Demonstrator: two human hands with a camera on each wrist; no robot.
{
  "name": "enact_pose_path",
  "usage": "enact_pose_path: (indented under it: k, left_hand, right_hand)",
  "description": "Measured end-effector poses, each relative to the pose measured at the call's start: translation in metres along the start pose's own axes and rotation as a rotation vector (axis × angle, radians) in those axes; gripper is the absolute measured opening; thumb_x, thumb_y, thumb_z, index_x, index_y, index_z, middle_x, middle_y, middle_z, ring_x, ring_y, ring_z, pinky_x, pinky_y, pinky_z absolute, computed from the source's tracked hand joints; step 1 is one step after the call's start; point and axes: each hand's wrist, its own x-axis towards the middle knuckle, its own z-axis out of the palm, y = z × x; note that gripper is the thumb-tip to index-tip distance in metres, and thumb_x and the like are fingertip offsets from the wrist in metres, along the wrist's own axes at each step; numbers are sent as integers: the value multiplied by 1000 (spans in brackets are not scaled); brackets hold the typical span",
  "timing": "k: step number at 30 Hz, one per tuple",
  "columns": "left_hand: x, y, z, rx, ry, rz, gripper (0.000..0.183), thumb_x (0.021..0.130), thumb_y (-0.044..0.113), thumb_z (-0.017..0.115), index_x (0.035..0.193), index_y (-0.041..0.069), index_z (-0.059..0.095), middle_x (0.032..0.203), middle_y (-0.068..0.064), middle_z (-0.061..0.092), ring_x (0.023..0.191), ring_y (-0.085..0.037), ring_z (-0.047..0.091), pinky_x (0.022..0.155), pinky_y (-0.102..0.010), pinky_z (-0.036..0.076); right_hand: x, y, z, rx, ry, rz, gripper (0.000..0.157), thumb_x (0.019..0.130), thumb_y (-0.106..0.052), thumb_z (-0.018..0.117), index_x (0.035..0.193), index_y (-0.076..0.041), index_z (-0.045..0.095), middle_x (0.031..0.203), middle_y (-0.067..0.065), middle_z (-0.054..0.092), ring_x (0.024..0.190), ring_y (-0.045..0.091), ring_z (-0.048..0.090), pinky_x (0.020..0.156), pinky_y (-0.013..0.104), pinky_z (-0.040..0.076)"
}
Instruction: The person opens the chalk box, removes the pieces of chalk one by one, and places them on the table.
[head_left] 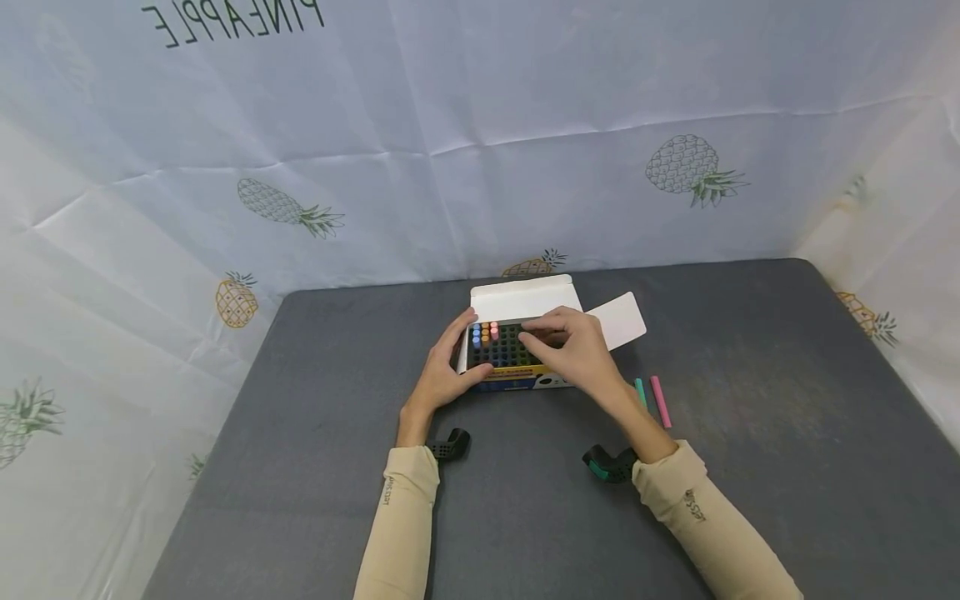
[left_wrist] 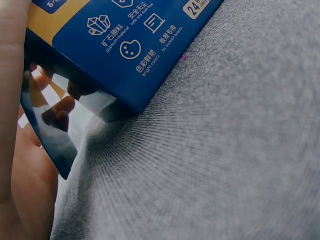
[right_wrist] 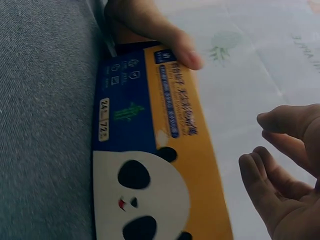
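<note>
A blue and yellow chalk box point(head_left: 513, 384) stands with its lid up, a panda printed on its front point(right_wrist: 150, 192). Several blue, orange and pink chalks point(head_left: 485, 333) poke up from the left part of its black holed insert point(head_left: 512, 350). My left hand point(head_left: 442, 379) grips the box's left end, thumb point(right_wrist: 187, 52) over the front top edge. Above the right part of the insert hovers my right hand point(head_left: 573, 346). Its thumb and fingers are bent with a gap between them, and the right wrist view shows nothing held there.
A green chalk point(head_left: 641, 392) and a pink chalk point(head_left: 661, 402) lie on the dark grey table point(head_left: 750, 417), right of the box and beside my right forearm. The white lid point(head_left: 525, 293) leans back; a white flap point(head_left: 618, 321) juts right. Pineapple-print cloth point(head_left: 450, 192) hangs behind.
</note>
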Motion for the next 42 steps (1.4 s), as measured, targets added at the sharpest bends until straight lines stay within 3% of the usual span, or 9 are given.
enact_pose_path:
  k: [5,9,13,20,32,42]
  left_hand:
    - [1,0,1,4,2,5,93,84,68,72,158,21,40,169,-3,30,156,-28,31,124,-56,34]
    - [0,-1,1,6,4,-4,97,82,75,68,158,22,39,169,-1,30,157,-26,30,124,-55,33]
    - [0,0,1,4,5,-6,96,82,73,70,158,22,40,169,-2,30,157,-25,30,125,-54,33]
    - [0,1,0,-11,1,10,85,88,53,77,158,21,40,169,-6,30,157,-30,29,124,-57,31]
    - [-1,0,0,3,-9,23,95,85,72,67,159,21,37,170,-4,27,158,-30,26,125,-58,30]
    - [-1,-2,1,0,-6,23,93,86,70,68,159,21,37,170,-3,28,158,-28,27,125,-57,31]
  right_hand:
    - [7,5,11,-4,6,-24,19,91,-6,76,106,4,79,95,18,73,83,29,74,74,33,64]
    - [13,7,20,-14,-13,-15,20,91,-8,76,107,4,79,96,18,74,83,29,74,76,36,65]
    - [18,9,28,-31,-41,-1,20,91,-9,77,107,3,79,96,18,74,83,29,74,76,37,64]
    - [23,13,39,-87,-76,1,18,91,-10,77,104,2,80,92,17,74,78,26,74,72,33,64]
    - [28,14,50,-208,-31,7,15,89,-10,79,98,2,82,84,16,72,68,25,68,64,35,59]
    - [29,12,53,-210,5,-30,14,90,-8,76,99,2,82,81,15,72,65,22,64,60,32,54]
